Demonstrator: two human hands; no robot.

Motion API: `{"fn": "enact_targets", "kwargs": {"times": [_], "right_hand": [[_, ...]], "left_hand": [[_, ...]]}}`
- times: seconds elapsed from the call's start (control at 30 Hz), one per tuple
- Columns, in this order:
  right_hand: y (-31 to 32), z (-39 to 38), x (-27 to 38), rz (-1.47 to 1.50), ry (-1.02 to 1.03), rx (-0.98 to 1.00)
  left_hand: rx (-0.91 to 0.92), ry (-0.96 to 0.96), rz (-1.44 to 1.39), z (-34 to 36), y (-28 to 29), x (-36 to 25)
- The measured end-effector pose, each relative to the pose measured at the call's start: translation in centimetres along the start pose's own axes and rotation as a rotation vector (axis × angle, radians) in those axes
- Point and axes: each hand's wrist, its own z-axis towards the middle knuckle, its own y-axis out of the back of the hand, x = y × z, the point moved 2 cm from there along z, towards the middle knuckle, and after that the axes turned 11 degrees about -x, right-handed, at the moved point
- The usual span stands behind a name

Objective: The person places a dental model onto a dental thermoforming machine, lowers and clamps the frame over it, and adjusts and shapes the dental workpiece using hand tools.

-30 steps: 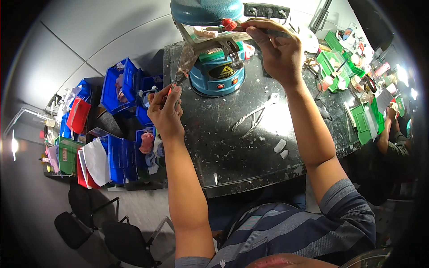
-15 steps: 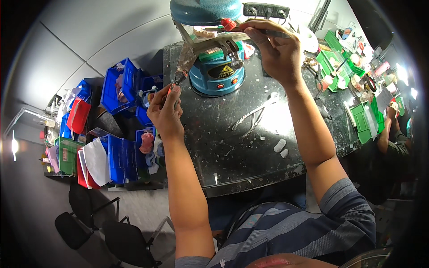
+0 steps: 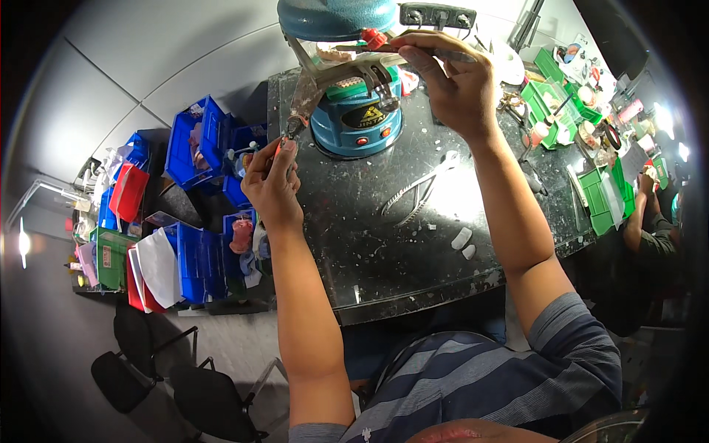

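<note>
A blue machine [image 3: 353, 118] with a round base, red buttons and a domed blue top stands at the back of the black table. A metal frame [image 3: 341, 76] sits between its two parts, with a pale dental model [image 3: 336, 53] partly hidden behind it. My left hand [image 3: 275, 181] is closed in a pinch on a small piece with a red part, at the lower end of the frame's rusty arm [image 3: 304, 100]. My right hand [image 3: 461, 85], raised right of the frame, grips a slim dark tool [image 3: 399, 49] pointing left. A red knob [image 3: 374, 38] is beside the tool.
Metal pliers [image 3: 425, 184] and white scraps [image 3: 461, 238] lie on the table [image 3: 347, 251]. Blue bins [image 3: 199, 262] and red trays stand at left, green bins [image 3: 598, 199] at right. A power strip [image 3: 438, 16] is behind. Another person's arm [image 3: 639, 214] shows at far right.
</note>
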Motion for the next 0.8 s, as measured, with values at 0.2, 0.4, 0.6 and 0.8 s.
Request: {"fn": "enact_targets", "kwargs": {"times": [0.2,0.4,0.6,0.8], "right_hand": [[0.03,0.13,0.54,-0.075,0.047,0.019],[0.15,0.28,0.57,-0.115,0.078,0.022],[-0.02,0.28,0.74,-0.091,0.054,0.019],[-0.33,-0.06,-0.21,-0.004,-0.006,-0.035]], "left_hand": [[-0.002,-0.002,0.002,0.05,0.05,-0.01],[-0.006,-0.011,0.004,-0.02,-0.03,0.0],[-0.008,-0.008,0.022,0.04,0.11,-0.1],[-0.021,-0.005,0.013,0.01,0.02,0.14]]}}
